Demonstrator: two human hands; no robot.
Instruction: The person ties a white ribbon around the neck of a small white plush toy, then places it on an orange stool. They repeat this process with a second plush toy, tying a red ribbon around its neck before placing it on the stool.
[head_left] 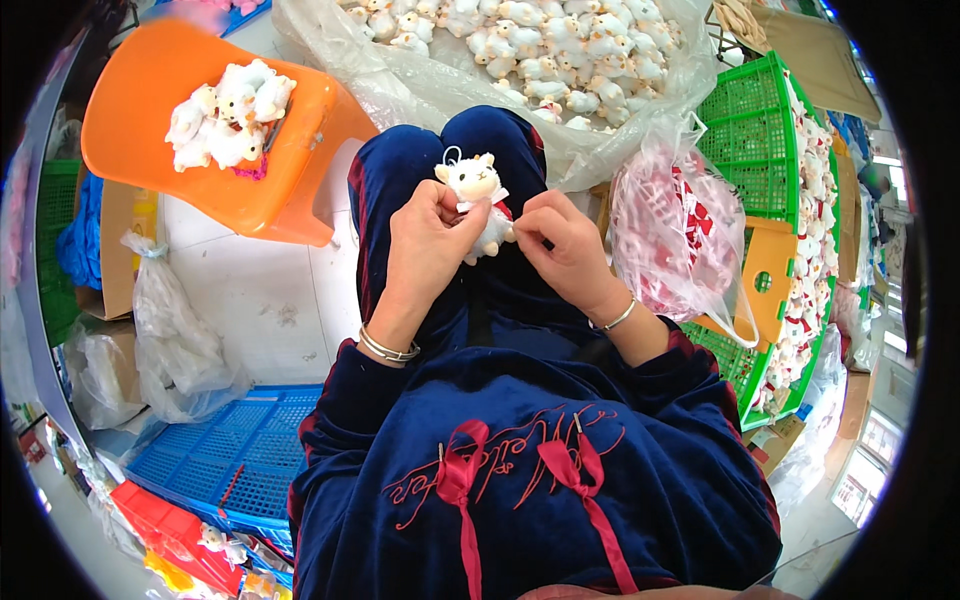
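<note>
A small white plush sheep with a hanging loop on its head is held upright above my lap. My left hand is closed on it, thumb and fingers pinching at its neck, where a white ribbon shows. A bit of red fabric sits at the sheep's side, between my two hands. My right hand is closed in a pinch right beside the toy's body. What its fingertips grip, if anything, is too small to tell.
Several finished-looking sheep lie on an orange plastic stool at left. A clear plastic sheet holds a large heap of sheep ahead. At right stand a bag of red and white pieces and a green crate of sheep. Blue crate lower left.
</note>
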